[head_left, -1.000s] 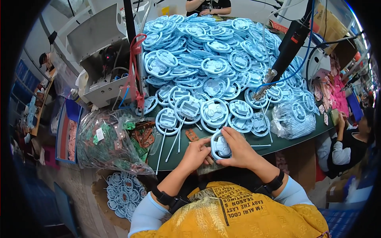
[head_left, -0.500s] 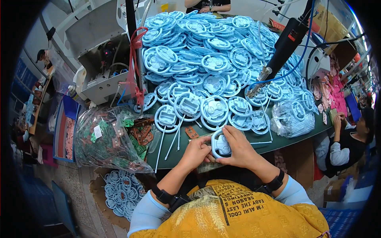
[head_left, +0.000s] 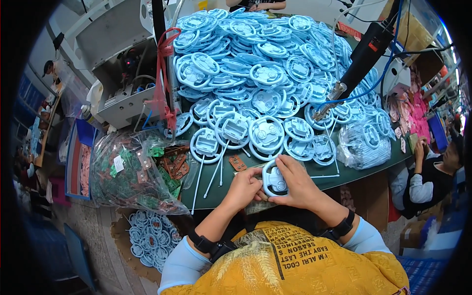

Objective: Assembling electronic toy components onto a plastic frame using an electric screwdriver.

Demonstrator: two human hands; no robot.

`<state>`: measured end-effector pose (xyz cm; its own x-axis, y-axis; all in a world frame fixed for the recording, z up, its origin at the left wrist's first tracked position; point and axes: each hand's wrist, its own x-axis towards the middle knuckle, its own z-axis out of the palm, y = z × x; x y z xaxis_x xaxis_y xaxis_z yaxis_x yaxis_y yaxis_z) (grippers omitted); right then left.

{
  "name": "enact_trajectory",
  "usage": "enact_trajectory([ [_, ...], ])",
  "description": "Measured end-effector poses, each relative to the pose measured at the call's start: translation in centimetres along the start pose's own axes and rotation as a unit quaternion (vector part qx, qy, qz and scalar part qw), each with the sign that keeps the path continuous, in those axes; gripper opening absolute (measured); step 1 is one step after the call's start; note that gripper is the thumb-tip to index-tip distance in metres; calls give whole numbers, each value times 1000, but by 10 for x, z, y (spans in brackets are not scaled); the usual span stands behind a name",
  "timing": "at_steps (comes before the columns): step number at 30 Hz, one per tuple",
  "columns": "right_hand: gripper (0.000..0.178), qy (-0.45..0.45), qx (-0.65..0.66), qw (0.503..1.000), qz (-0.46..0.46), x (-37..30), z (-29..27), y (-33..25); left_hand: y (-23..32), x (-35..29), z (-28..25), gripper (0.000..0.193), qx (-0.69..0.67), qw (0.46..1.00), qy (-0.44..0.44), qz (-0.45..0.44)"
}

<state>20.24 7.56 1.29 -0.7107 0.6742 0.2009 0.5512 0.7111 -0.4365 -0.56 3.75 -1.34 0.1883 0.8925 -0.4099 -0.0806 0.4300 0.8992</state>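
Both hands hold one light blue toy steering wheel (head_left: 274, 180) at the near edge of the green table (head_left: 216, 189). My right hand (head_left: 295, 184) wraps its right side and rim. My left hand (head_left: 243, 188) pinches its left rim. A big heap of the same blue wheels (head_left: 255, 73) covers the table behind it. A small brown circuit board (head_left: 238, 162) lies on the table just beyond my left hand.
A clear bag of green and brown circuit boards (head_left: 132, 174) sits at the left. A hanging black power screwdriver (head_left: 351, 69) dangles at the right, above a bag of wheels (head_left: 366, 145). Several wheels fill a box (head_left: 150, 236) on the floor. Another person (head_left: 432, 172) sits at the right.
The view has shifted slightly. Both hands stay closed around the blue wheel at the table edge, with only small finger movement.
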Motion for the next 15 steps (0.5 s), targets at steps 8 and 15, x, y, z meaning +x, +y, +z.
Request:
enact_trajectory([
  [8,99,-43,-51,998,20,-5,10,4,10,11,-4,36,-12,997,-34,-65],
  [15,102,23,-52,998,-19,-3,17,6,11,12,-2,28,26,999,-25,-2],
])
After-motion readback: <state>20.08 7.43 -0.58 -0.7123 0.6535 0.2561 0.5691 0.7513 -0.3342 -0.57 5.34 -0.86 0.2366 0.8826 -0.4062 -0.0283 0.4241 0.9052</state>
